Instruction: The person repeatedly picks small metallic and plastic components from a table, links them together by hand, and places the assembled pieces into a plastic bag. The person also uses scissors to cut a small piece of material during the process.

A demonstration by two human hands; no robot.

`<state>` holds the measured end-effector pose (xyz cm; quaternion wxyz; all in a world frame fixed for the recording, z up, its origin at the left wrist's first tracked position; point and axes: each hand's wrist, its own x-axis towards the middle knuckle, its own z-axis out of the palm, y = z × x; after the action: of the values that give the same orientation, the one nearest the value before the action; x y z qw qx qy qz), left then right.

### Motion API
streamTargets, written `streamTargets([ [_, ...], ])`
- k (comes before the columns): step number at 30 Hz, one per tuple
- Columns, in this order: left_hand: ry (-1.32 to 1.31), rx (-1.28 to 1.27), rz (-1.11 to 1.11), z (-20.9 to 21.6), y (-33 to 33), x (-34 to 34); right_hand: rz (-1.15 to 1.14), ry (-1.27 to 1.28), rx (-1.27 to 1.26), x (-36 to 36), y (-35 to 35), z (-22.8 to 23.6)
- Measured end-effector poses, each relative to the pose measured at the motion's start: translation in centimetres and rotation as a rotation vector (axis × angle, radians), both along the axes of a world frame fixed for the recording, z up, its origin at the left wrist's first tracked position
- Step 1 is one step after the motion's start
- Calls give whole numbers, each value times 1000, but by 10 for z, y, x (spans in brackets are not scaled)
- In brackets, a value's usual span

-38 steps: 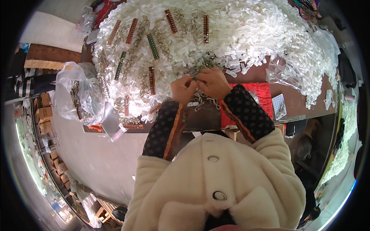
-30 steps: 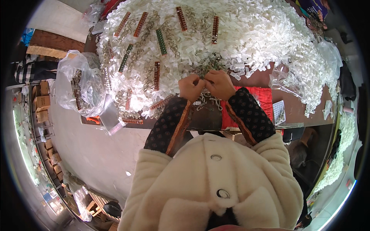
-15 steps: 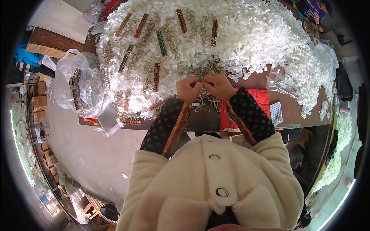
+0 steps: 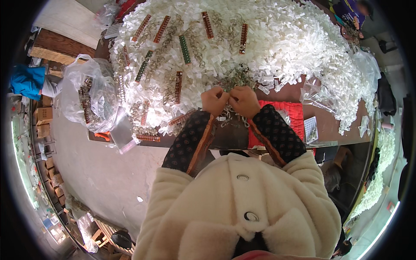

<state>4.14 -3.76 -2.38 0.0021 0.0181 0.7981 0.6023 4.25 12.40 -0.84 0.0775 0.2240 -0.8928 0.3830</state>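
My left hand and my right hand meet at the near side of the table, fingertips pinched close together. Whatever sits between them is too small to make out. Just beyond the fingers is a small heap of dark, greenish-grey bits. Below the hands, pale metallic loops lie on the dark tabletop. A red quilted cloth lies under my right forearm. Past my left hand, a brown strip with a row of light dots rests on a broad pile of small clear plastic pieces.
More brown strips and green strips lie on the pile, with metallic rings beside them. A clear plastic bag hangs at the table's left edge. A white card is right of the cloth. Another person is at far left.
Both hands stay pinched together and have shifted slightly downward. The view has moved a little. At the far left, more of the person in blue shows.
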Motion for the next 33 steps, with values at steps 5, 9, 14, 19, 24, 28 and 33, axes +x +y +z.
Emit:
streamTargets([
  [5,-139,-66,-302,8,-47,38,-235,-106,227,-15,16,0],
  [9,-320,-806,-977,4,-119,121,-294,22,230,-11,17,0],
  [14,-296,-693,-496,-9,-163,160,63,-77,-11,16,-24,-10],
  [19,262,-795,27,-41,-141,100,217,-211,48,40,-74,-32],
  [24,167,-1002,14,-58,-137,82,187,-258,66,45,-82,-39],
  [28,323,-833,-73,-55,-148,83,173,-251,29,44,-87,-33],
  [33,309,-595,-171,-20,-154,98,301,-186,-81,42,-95,-18],
])
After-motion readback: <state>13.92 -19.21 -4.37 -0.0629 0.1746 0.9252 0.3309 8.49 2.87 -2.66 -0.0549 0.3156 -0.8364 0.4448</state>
